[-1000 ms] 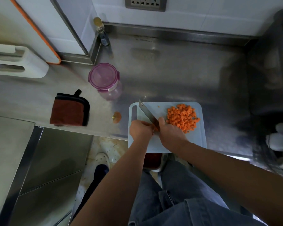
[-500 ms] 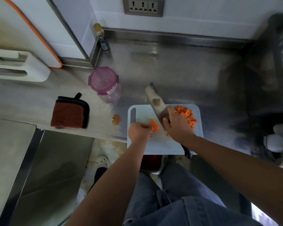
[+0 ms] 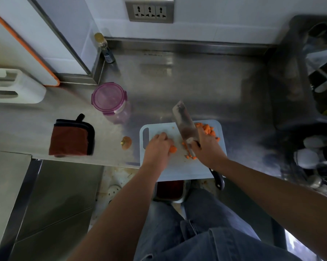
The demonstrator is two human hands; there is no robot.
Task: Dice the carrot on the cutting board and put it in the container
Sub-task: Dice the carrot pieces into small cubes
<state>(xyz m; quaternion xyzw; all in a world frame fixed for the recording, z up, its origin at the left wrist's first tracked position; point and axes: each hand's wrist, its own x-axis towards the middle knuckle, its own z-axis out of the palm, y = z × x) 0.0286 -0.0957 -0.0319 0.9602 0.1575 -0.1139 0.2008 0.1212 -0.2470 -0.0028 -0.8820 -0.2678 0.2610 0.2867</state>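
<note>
carrot stub (image 3: 173,149), likely firm and roll-prone, sits gripped at its left end by left hand (image 3: 158,147), right hand (image 3: 209,148) clenching knife (image 3: 185,123).

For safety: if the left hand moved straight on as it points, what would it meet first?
The left hand would probably meet the cleaver blade first; the blade's height is unclear.
</note>
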